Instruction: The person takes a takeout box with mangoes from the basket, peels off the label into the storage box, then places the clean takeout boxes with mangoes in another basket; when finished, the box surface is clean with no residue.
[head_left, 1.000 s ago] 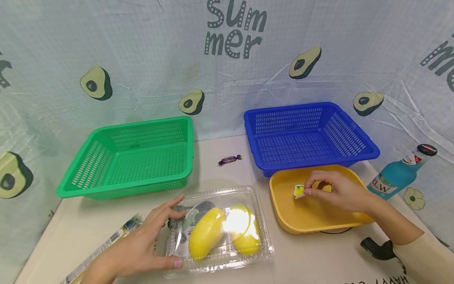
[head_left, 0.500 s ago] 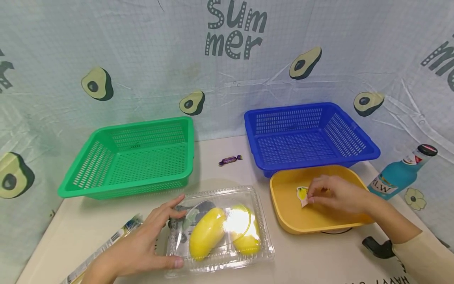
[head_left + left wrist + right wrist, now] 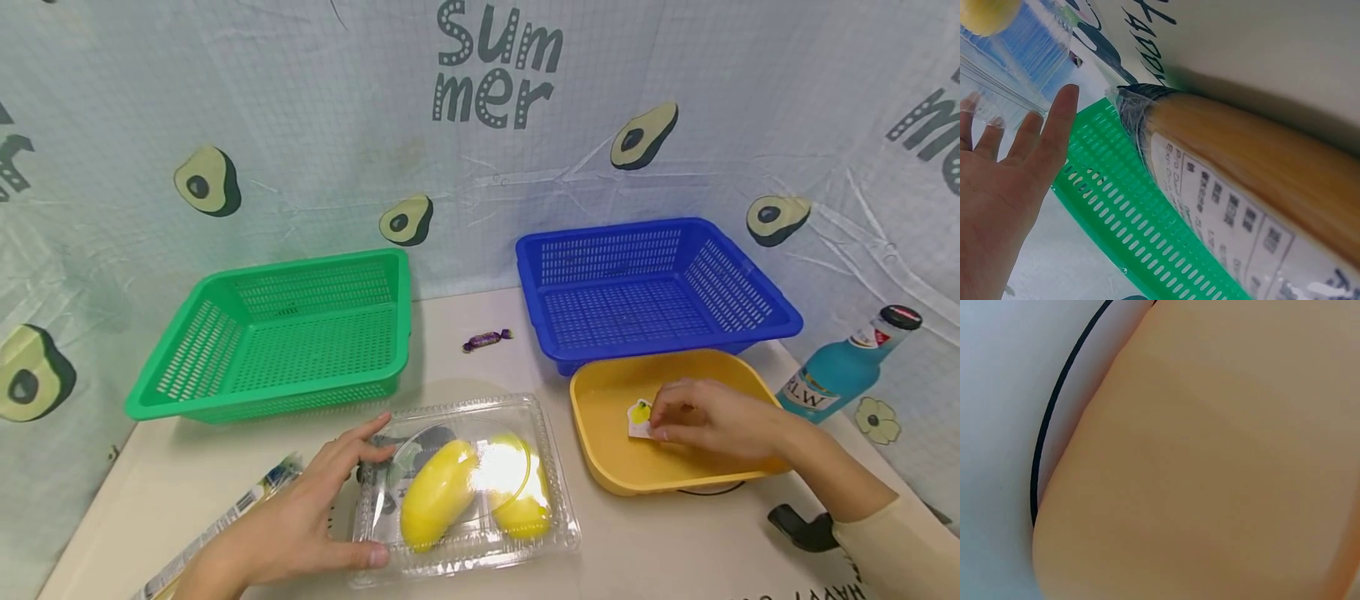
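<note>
The clear container (image 3: 457, 565) could slide, or the yellow tray (image 3: 600, 396) shift, if nudged. The left hand (image 3: 300, 517) spreads a wide grip at the container's side; the right hand (image 3: 716, 419), grip narrow, pinches, inside the tray, a fruit-printed card (image 3: 639, 420) that slack fingers could drop.

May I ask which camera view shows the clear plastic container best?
The head view: nearly all of the clear plastic container shows, with two yellow items inside, though glare hides part of one. The left wrist view catches only a portion at upper left; the right wrist view shows none.
</note>
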`<state>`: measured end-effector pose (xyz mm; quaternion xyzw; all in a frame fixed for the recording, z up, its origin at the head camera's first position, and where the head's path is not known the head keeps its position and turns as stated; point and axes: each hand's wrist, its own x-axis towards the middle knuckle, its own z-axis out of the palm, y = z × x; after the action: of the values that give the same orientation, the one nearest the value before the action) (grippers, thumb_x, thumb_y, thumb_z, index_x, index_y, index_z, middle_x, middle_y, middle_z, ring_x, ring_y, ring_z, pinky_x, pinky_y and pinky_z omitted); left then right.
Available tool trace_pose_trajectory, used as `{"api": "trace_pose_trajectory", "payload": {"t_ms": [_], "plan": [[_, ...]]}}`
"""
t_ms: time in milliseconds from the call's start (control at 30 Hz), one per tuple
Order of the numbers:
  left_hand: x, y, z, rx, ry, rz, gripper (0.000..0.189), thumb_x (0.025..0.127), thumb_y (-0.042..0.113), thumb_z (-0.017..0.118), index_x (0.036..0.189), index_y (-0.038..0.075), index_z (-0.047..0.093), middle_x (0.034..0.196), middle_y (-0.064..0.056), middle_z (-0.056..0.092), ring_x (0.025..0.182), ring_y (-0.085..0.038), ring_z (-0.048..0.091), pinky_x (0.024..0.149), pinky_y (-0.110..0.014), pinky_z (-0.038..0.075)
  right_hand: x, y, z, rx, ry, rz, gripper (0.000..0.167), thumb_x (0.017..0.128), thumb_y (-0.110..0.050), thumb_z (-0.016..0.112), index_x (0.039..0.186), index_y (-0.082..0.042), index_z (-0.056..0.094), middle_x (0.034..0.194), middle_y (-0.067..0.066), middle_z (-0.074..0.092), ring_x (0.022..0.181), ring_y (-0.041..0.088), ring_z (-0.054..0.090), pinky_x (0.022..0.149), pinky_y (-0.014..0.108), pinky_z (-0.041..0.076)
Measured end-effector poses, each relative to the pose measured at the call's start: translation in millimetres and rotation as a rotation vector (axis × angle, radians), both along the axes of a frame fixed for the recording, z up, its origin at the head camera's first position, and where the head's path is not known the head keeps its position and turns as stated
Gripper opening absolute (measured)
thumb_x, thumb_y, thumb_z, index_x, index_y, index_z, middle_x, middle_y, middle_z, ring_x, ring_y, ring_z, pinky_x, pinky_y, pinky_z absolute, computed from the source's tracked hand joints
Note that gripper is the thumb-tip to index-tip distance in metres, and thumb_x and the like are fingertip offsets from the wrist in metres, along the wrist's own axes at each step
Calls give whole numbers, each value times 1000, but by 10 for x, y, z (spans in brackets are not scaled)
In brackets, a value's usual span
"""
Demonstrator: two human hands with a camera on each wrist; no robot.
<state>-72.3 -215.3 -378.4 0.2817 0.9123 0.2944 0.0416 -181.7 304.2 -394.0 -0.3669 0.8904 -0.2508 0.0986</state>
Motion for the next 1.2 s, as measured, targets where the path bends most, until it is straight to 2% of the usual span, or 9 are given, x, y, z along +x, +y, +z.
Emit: {"api": "trace_pose_trajectory", "payload": {"t_ms": [300,500,700,867,967,1100,1200], "plan": [[8,18,17,4,-7,14,85,78,58,84,148,40,40,171,11,14,150,-35,31,98,-68,46,72,-51,57,-44,48,-37,3,100,-32,68,102,-34,70,97,-23,65,92,2,59,83,29,54],[3,9,9,31,7,-6,90,77,52,88,152,37,40,172,3,6,147,-42,29,88,-76,46,137,-126,98,-97,147,-56,11,98,-25,72,108,-28,70,103,-18,69,98,7,65,87,30,57],[-1,-2,2,38,0,-4,97,76,49,89,157,32,36,172,-2,2,143,-52,33,83,-79,45,204,-274,159,-142,145,-54,22,98,-26,72,119,-28,68,115,-13,70,105,13,67,87,33,58],[-14,-2,3,25,-30,-5,101,77,50,88,159,31,34,171,-7,3,134,-59,42,78,-72,51,263,-416,170,-196,114,-32,39,97,-26,73,135,-25,61,128,-6,66,108,16,66,87,33,58],[-18,-6,4,19,-56,-17,105,76,49,89,161,29,30,171,-7,2,133,-54,46,80,-61,56,317,-528,170,-214,60,-19,54,96,-28,75,145,-21,53,139,-2,60,111,18,64,88,35,58],[-17,-13,-1,30,-98,-34,111,75,45,91,162,27,26,171,-6,-1,134,-46,49,86,-43,59,414,-700,189,-179,13,-20,71,95,-38,75,156,-27,41,154,-4,46,116,15,60,90,35,58],[-23,-13,-9,38,-114,-44,115,72,45,93,163,29,24,171,-6,-6,135,-46,47,89,-41,59,495,-819,213,-160,16,11,81,93,-46,74,160,-28,33,161,-2,37,116,11,58,91,34,57]]}}
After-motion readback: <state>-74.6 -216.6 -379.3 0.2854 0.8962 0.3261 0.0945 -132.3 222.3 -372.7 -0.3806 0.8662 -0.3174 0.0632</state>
